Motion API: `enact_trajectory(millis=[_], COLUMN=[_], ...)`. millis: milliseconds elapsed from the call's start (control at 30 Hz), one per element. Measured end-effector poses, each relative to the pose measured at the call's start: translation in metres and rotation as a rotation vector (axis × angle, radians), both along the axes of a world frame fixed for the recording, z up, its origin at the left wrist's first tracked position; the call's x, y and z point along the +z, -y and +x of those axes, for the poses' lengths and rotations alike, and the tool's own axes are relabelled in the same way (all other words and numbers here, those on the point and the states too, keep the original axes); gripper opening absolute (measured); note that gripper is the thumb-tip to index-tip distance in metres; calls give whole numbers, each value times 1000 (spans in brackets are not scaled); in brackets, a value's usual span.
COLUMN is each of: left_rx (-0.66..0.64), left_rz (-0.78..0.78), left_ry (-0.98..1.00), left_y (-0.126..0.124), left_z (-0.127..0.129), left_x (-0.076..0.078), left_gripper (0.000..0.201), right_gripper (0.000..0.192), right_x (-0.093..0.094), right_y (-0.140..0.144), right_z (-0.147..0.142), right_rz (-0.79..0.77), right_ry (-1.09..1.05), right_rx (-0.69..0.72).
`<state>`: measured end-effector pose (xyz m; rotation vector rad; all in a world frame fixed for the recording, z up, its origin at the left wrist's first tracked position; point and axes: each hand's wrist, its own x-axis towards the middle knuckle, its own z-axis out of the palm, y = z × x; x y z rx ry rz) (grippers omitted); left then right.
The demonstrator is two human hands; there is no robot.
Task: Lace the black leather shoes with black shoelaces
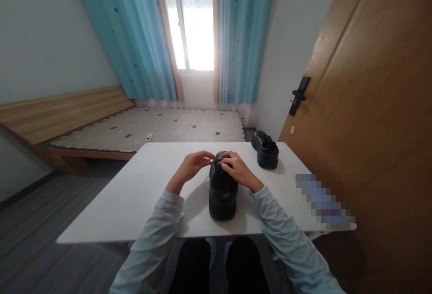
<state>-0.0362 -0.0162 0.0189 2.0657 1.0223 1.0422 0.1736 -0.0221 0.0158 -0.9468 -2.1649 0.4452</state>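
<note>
A black lace-up leather shoe (222,192) stands upright near the middle of the white rectangular surface (135,195), its heel toward the person seated there. Both hands rest on the far upper part of the shoe. The left hand (193,164) has its fingers (205,156) curled and pinched together at the shoe's lacing, and the right hand (238,168) mirrors it, fingers (227,161) bent tight on the same spot; what exactly is nipped between them is too small to tell. A second matching black shoe (265,149) sits well apart at the surface's far right corner. Beyond lie a low wooden bed with a patterned mattress (151,127), blue curtains (243,37) and a brown wooden door (371,105).
</note>
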Motion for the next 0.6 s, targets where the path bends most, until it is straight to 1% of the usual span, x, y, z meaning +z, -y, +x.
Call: enact_trajectory(millis=[67,200,300,400,500,600], left_rx=[-2,3,27,67,55,29], left_rz=[13,100,80,105,121,102], left_ry=[3,-45,-63,-117,-150,-163], left_y=[0,-1,2,5,6,5], left_z=[-1,1,3,4,2,-2], left_x=[-2,-4,-3,0,0,-3], left_gripper=[25,15,14,12,12,14], right_gripper=[13,14,14,14,14,14], right_x=[-1,-3,-3,-2,-2,-2], right_y=[0,0,1,1,2,2], right_z=[0,-1,-1,-1,0,0], right_rz=[10,28,28,28,17,12], right_ry=[16,29,28,27,33,35], right_rx=[2,-15,-17,-15,-14,-12])
